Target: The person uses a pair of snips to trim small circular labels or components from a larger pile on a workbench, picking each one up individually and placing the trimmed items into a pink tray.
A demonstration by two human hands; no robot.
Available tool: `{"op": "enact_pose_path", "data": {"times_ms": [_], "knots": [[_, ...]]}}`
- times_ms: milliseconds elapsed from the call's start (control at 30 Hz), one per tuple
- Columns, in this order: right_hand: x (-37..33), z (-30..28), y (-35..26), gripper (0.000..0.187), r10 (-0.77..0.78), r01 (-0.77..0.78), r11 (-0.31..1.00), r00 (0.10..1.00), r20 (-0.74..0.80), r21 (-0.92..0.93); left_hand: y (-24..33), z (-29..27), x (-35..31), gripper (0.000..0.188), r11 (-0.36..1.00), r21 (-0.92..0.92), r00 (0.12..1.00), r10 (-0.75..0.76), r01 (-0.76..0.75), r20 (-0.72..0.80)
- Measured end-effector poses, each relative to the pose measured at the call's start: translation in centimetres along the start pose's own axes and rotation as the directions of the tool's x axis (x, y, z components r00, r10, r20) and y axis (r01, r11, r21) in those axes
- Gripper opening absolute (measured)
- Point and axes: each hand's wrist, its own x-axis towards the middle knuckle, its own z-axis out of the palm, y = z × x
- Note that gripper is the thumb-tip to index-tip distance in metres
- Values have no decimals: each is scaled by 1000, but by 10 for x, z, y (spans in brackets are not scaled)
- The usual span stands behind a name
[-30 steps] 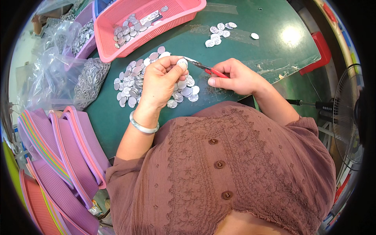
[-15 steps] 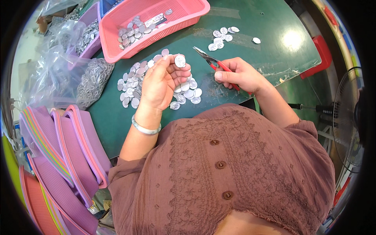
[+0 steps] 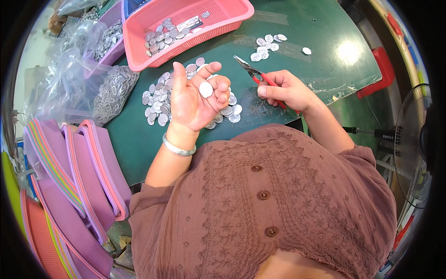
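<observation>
My left hand point(image 3: 191, 109) is turned palm up over the table, thumb and index finger spread, the other fingers curled. A silver oval metal disc point(image 3: 206, 89) rests against those curled fingers, its plain face showing. In my right hand point(image 3: 293, 93) is a pair of red-handled pliers point(image 3: 271, 83), the dark jaws pointing up and left, apart from the disc. Beneath and around my left hand spreads a pile of similar silver discs point(image 3: 159, 98), partly hidden by it. Farther off lie a small group of discs point(image 3: 265, 46) and one separate disc point(image 3: 306, 50).
A pink basket point(image 3: 188, 50) holding more discs stands at the back of the green table point(image 3: 320, 23). To its left are a purple basket point(image 3: 121, 49) and a clear bag of metal links point(image 3: 114, 95). Stacked purple baskets point(image 3: 95, 172) stand at left, a fan point(image 3: 413, 149) at right.
My left hand has rolled palm up and opened its thumb and index finger; the disc has gone from the fingertips down onto the curled fingers. My right hand keeps the pliers nearly still.
</observation>
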Motion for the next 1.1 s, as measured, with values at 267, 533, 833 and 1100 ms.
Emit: {"op": "enact_pose_path", "data": {"times_ms": [267,533,833,1100], "knots": [[1,-2,1,28,1,-1,1000,1000,17,11,19,10,3,77,990,137,998,26,-18,-56],[-1,1,0,23,-19,19,999,1000,3,28,138,26,39,44,-84,994,467,878,-70,107],[0,-2,2,27,-18,16,998,1000,25,57,59,22,-10,31,-689,725,998,27,-25,61],[0,-1,2,26,-9,9,1000,1000,21,20,47,2,-23,19,-584,811,995,94,33,27]]}}
